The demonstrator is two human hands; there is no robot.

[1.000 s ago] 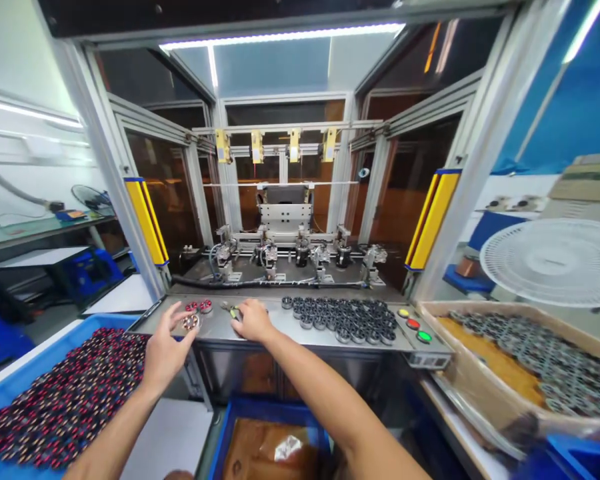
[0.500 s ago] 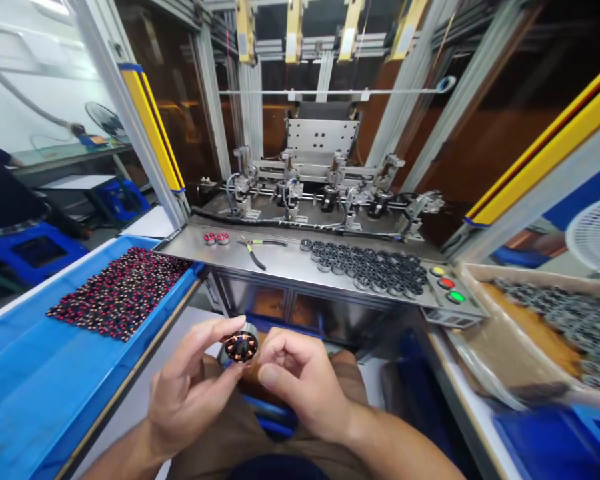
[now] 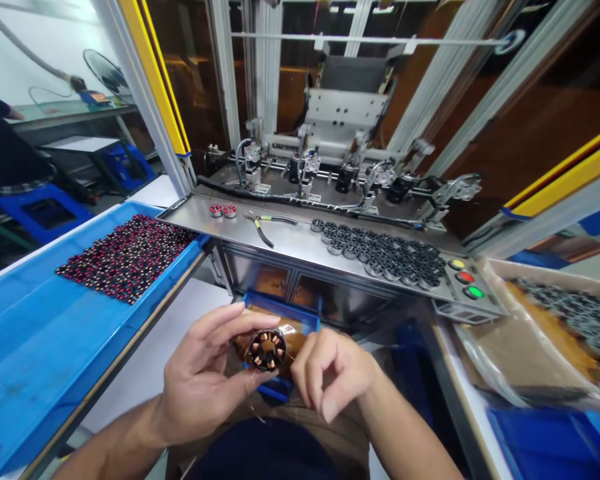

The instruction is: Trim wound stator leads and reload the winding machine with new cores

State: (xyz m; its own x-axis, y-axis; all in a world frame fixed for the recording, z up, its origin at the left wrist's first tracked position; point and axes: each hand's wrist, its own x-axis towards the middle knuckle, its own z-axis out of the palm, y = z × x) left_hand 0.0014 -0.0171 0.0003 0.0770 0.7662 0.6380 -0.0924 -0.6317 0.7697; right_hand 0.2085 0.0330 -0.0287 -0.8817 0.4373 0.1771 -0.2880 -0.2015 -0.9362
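Observation:
My left hand [image 3: 207, 373] grips a wound motor stator [image 3: 267, 351] between thumb and fingers. The stator is a round dark ring with copper coils, its open face turned toward me. Close by on its right, my right hand [image 3: 333, 373] has its fingers curled, with the fingertips mostly hidden from view. A thin copper wire [image 3: 291, 359] runs from the stator's right side to those fingers. Another fine wire end dangles below the stator. Behind the hands, a blue bin [image 3: 310, 324] with brown and clear plastic material sits low down.
On the metal ledge [image 3: 300, 243] lie two red-wound stators [image 3: 223, 211], cutting pliers [image 3: 267, 225] and rows of dark stators [image 3: 380, 250]. Buttons [image 3: 464, 277] sit at its right end. A blue tray [image 3: 25, 333] of wound stators is left; a lined box [image 3: 520, 347] of grey cores is right.
The view has tilted down and shifted left. The stator now faces me more fully. My right hand has moved slightly away to the right of it, its fingers turned more downward.

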